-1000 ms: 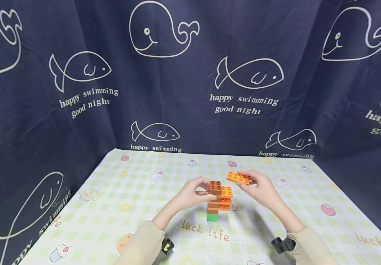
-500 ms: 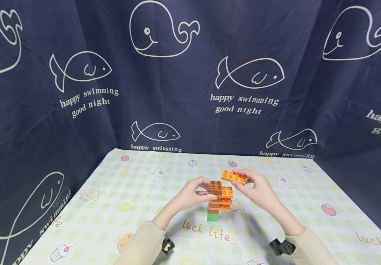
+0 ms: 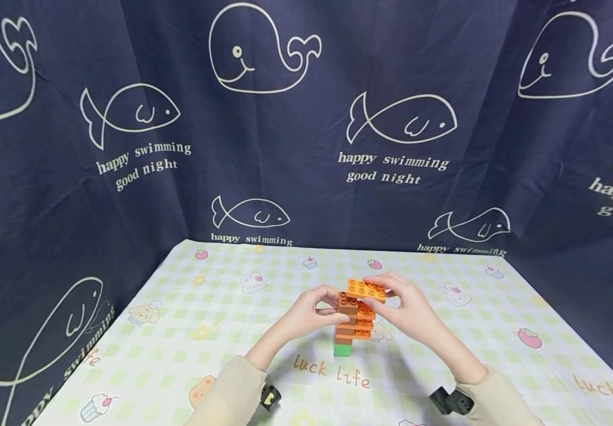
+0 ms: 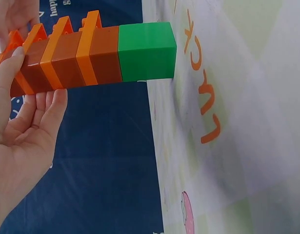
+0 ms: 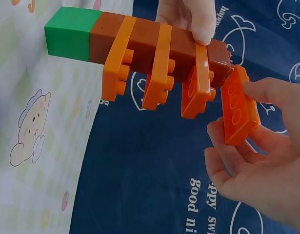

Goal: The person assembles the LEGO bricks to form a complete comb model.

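A tower of toy building bricks stands on the table, with a green brick at its base. Above it, brown bricks alternate with flat orange bricks that jut out to the right. My left hand grips the tower near its top, thumb on the near side and fingers behind. My right hand pinches another flat orange brick between thumb and fingers. Its hollow underside shows in the right wrist view. That brick is slightly tilted, its left end right at the top brown brick.
A pale checked tablecloth with cartoon prints covers the table. Dark blue curtains with whale and fish drawings hang behind the table and at both sides. Black wrist cameras sit at the sleeves.
My right hand has moved left with the flat orange brick, from right of the tower to over its top. The left hand and the tower have stayed in place.
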A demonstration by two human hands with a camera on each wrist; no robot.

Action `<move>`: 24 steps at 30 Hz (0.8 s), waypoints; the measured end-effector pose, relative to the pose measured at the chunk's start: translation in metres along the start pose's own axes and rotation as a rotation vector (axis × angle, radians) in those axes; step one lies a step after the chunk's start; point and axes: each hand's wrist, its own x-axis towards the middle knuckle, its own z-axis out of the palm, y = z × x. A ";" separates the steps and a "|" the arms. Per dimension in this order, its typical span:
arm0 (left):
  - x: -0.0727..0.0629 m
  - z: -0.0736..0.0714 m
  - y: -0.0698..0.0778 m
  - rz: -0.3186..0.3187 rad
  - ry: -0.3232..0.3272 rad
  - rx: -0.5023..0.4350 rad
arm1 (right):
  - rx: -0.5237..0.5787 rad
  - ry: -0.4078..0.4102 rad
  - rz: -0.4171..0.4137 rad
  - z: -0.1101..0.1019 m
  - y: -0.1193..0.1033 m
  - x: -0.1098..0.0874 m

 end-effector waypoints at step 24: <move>-0.009 -0.003 0.024 0.000 -0.003 0.027 | 0.057 -0.132 -0.057 -0.001 0.003 0.003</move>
